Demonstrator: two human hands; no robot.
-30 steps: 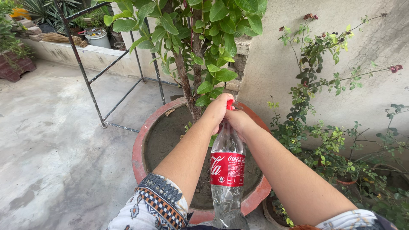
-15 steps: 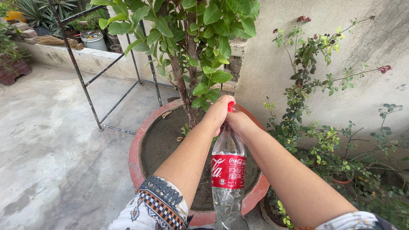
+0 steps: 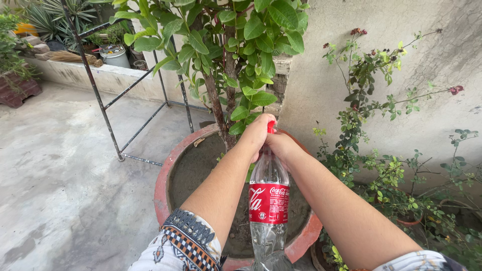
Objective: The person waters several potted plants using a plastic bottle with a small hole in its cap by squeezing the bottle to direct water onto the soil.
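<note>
From the head camera, one clear plastic bottle (image 3: 269, 200) with a red label stands upright between the forearms, in front of the big red clay pot (image 3: 161, 180), its base low at the picture's bottom edge. Both hands meet at the bottle's top: the left hand (image 3: 257, 131) is folded over the red cap (image 3: 271, 126), fingers together and curled around it, while the right hand (image 3: 282, 144) is clamped on the neck just below. Against the pictures from a second and half a second ago, hardly anything has shifted: the grip sits in the same place, the cap is still on, and only the view has drifted a little, so the work at the cap reads as still under way rather than finished. Counting: one bottle, one cap, two hands, one large pot holding one leafy small tree (image 3: 226, 60). Right of the pot grows a thin flowering shrub (image 3: 371, 90) against the wall; left of the pot stands one dark metal frame (image 3: 108, 95).
</note>
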